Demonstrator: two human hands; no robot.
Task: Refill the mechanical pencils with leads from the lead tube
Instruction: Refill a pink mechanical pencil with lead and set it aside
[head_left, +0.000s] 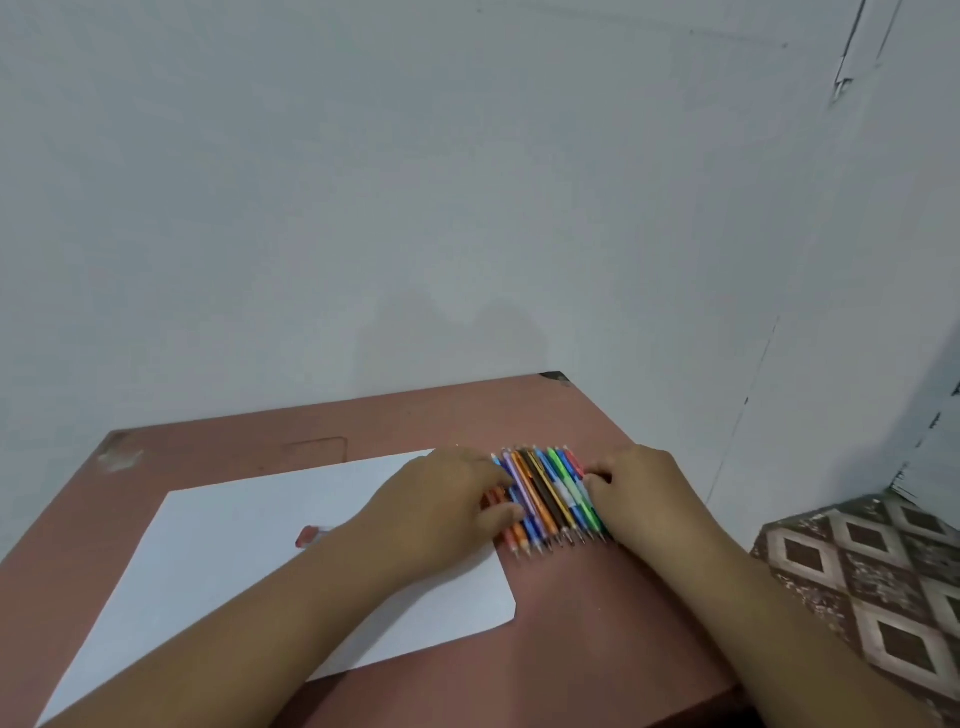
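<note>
Fingers (498, 512) of the left hand (441, 514) and right hand (644, 493) lie flat and unclenched against either side of a tight row of coloured mechanical pencils (550, 499), grasping none. These pencils lie on the reddish desk (571, 623), just right of a white paper sheet (234, 561). A small red-capped lead tube (310, 536) rests on that sheet, to the left; its contents cannot be seen.

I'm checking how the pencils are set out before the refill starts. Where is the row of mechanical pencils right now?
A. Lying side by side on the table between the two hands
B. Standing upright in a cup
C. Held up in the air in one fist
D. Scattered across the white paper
A: the mechanical pencils lie side by side on the table, with the left hand and right hand on either side of the row.
</note>
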